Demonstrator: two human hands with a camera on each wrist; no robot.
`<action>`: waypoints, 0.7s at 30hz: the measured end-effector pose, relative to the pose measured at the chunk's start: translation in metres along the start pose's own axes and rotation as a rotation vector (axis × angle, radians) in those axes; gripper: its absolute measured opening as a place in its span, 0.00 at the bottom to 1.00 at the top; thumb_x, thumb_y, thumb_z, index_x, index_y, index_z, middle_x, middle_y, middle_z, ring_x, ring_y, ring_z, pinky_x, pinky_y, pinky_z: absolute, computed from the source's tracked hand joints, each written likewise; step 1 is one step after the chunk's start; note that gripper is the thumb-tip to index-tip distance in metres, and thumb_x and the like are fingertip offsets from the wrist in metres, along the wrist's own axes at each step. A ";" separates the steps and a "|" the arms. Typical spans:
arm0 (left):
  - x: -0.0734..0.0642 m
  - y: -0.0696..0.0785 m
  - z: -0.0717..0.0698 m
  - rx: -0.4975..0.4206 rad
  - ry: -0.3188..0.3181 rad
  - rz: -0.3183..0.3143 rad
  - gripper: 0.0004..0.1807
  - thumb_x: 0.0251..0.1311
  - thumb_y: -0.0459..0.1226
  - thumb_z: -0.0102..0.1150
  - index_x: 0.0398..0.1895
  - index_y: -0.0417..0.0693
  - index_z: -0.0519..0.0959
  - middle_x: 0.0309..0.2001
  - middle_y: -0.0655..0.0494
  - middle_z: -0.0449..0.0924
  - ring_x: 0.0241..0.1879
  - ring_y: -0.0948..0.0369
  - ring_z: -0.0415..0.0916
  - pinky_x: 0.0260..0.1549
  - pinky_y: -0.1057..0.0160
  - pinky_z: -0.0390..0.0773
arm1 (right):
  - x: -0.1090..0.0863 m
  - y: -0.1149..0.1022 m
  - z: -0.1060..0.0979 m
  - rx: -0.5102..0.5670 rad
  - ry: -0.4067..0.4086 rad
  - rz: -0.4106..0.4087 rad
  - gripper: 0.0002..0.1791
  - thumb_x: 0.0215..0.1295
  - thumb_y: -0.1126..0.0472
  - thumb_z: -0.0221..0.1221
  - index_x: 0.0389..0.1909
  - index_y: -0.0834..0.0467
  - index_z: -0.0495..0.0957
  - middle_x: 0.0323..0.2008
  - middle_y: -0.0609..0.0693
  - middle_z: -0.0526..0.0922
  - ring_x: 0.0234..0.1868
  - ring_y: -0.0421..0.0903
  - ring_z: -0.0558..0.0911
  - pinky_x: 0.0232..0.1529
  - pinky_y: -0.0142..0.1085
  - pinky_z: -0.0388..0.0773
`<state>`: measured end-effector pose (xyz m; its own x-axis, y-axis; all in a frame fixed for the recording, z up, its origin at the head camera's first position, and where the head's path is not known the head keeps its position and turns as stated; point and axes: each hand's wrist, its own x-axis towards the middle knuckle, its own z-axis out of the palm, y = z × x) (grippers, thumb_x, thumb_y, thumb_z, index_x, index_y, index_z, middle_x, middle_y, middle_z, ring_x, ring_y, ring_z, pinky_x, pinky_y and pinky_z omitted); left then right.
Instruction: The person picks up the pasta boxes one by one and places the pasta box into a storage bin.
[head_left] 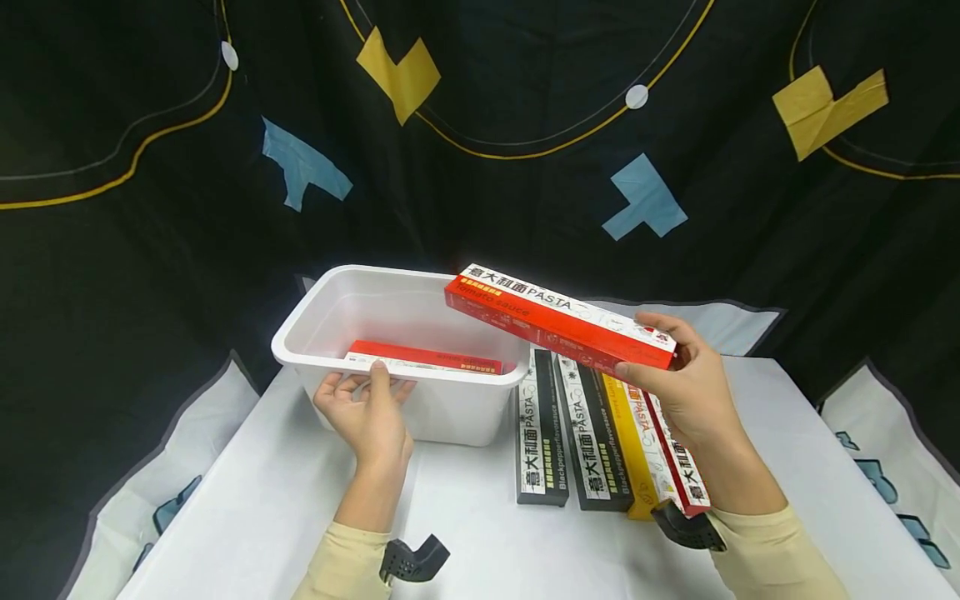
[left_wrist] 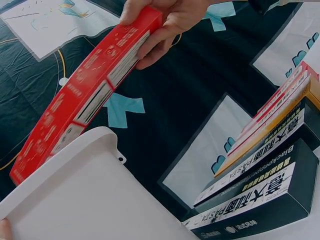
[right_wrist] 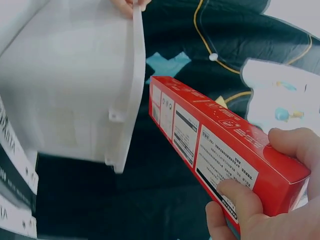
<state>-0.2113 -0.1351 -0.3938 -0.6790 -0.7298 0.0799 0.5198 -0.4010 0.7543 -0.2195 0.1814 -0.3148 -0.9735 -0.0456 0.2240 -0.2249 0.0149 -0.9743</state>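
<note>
My right hand (head_left: 686, 383) grips one end of a red and white pasta box (head_left: 558, 317), labelled tomato sauce. The box is raised, its far end over the right rim of a white plastic bin (head_left: 450, 412). With thumb over the front rim and fingers beneath it on the outside, my left hand (head_left: 371, 412) holds the bin. Inside the bin lies another red pasta box (head_left: 427, 357). In the right wrist view the fingers and thumb clasp the held box (right_wrist: 225, 150) from both sides.
Right of the bin, two black pasta boxes (head_left: 542, 433) (head_left: 592, 433), a yellow one (head_left: 637, 442) and a red one (head_left: 686, 467) lie side by side on the white table (head_left: 480, 533). A dark curtain (head_left: 510, 217) hangs behind.
</note>
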 end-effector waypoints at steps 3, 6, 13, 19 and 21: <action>0.000 0.001 0.000 0.011 -0.003 -0.001 0.28 0.65 0.30 0.58 0.59 0.48 0.52 0.53 0.42 0.65 0.49 0.48 0.80 0.37 0.51 0.85 | 0.006 0.003 0.013 0.005 -0.034 0.001 0.36 0.55 0.64 0.71 0.64 0.53 0.67 0.63 0.53 0.65 0.60 0.55 0.65 0.46 0.37 0.83; 0.000 0.000 0.000 0.023 -0.001 -0.009 0.29 0.65 0.31 0.58 0.59 0.49 0.52 0.53 0.43 0.66 0.49 0.49 0.80 0.37 0.51 0.85 | 0.010 0.007 0.023 0.004 -0.067 -0.006 0.36 0.54 0.65 0.72 0.63 0.54 0.67 0.63 0.54 0.64 0.61 0.56 0.64 0.47 0.40 0.82; 0.001 -0.002 0.002 0.007 0.025 -0.021 0.28 0.65 0.28 0.57 0.59 0.49 0.52 0.53 0.40 0.65 0.47 0.47 0.80 0.36 0.51 0.85 | 0.021 0.017 0.045 -0.006 -0.156 0.020 0.38 0.51 0.66 0.72 0.63 0.57 0.66 0.62 0.53 0.68 0.61 0.56 0.66 0.47 0.44 0.82; 0.002 -0.001 0.002 -0.004 0.040 -0.028 0.28 0.65 0.28 0.57 0.58 0.48 0.53 0.52 0.38 0.65 0.48 0.43 0.79 0.36 0.50 0.85 | 0.037 0.027 0.068 -0.044 -0.231 0.037 0.36 0.50 0.66 0.72 0.61 0.56 0.69 0.59 0.53 0.71 0.59 0.57 0.69 0.47 0.46 0.82; 0.002 -0.001 0.001 -0.009 0.030 -0.031 0.28 0.64 0.28 0.58 0.58 0.48 0.52 0.54 0.37 0.64 0.49 0.43 0.79 0.36 0.50 0.85 | 0.042 0.029 0.076 -0.083 -0.246 0.057 0.36 0.50 0.64 0.73 0.61 0.55 0.70 0.58 0.52 0.72 0.58 0.57 0.71 0.46 0.46 0.83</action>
<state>-0.2137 -0.1353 -0.3936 -0.6788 -0.7334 0.0368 0.5039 -0.4286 0.7499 -0.2638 0.1039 -0.3352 -0.9478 -0.2834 0.1462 -0.1824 0.1056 -0.9775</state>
